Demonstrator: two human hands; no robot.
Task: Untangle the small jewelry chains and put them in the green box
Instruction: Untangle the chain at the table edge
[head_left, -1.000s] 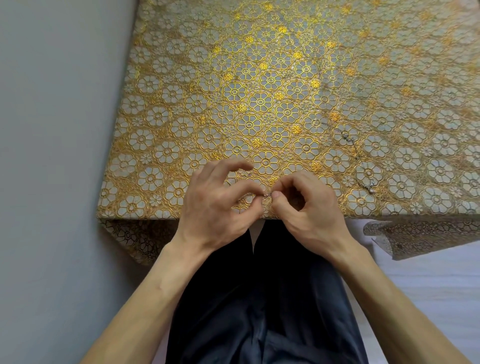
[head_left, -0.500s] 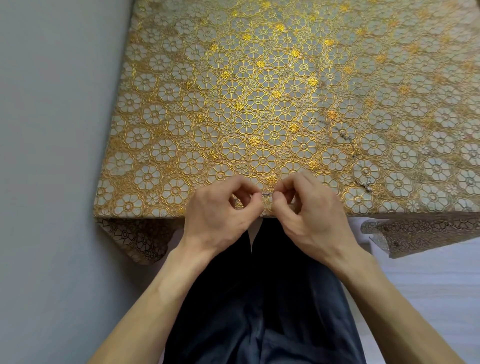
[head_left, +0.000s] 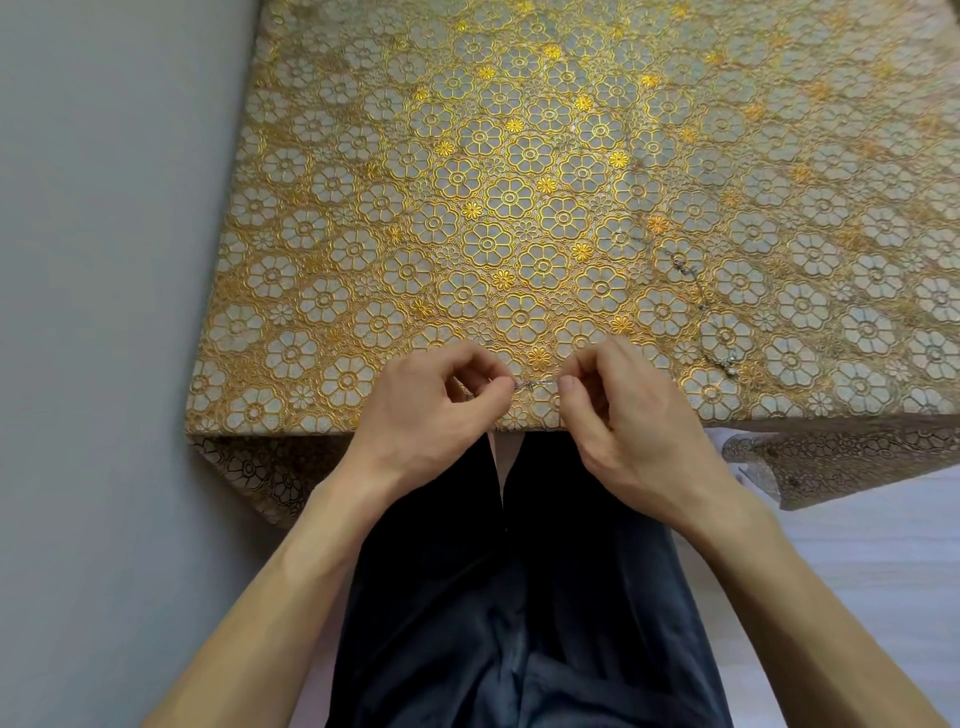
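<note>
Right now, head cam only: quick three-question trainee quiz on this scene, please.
1. True or false: the left hand lies flat and open.
2. The chain, pulled taut, is pinched by: A) both hands, B) the right hand only, C) neither hand.
3. Where does the second chain lie?
Key: 1 false; 2 A; 3 loose on the tablecloth, beyond and to the right of the right hand, untouched.

Bare forearms (head_left: 291, 571) rise from the bottom corners to just below frame centre, where the left hand (head_left: 431, 410) and right hand (head_left: 628, 421), fingers curled, each pinch the thin chain (head_left: 535, 384) between thumb and forefinger.
</note>
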